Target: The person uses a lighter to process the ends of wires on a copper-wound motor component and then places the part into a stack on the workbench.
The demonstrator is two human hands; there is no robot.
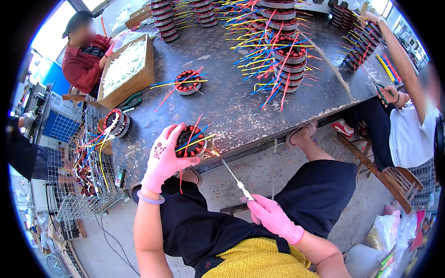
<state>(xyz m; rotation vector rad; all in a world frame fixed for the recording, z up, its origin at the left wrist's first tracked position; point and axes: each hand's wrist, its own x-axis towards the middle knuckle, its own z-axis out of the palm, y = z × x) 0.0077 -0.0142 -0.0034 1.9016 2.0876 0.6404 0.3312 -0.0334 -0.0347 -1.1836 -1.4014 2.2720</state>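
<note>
In my pink-gloved left hand (163, 155) is a motor stator (187, 144), gripped by its rim near the table's front edge. Red, blue and yellow wires stick out of it, and one red wire hangs below. My right hand (274, 217), gloved in pink too, is closed around the white handle of a thin metal torch (233, 175). A small flame burns at the torch tip, close to the ends of the wires. Farther back on the table lies another wired stator (188, 83). A third stator (117, 123) stands to the left of my left hand.
Tall stacks of wired stators (288, 60) stand on the dark metal table (222, 109). At left are a carton of white sleeves (125, 69), green-handled pliers (132, 102) and a wire basket (88, 185) of stators. One co-worker (85, 60) sits far left, another (410, 125) at right holding pliers.
</note>
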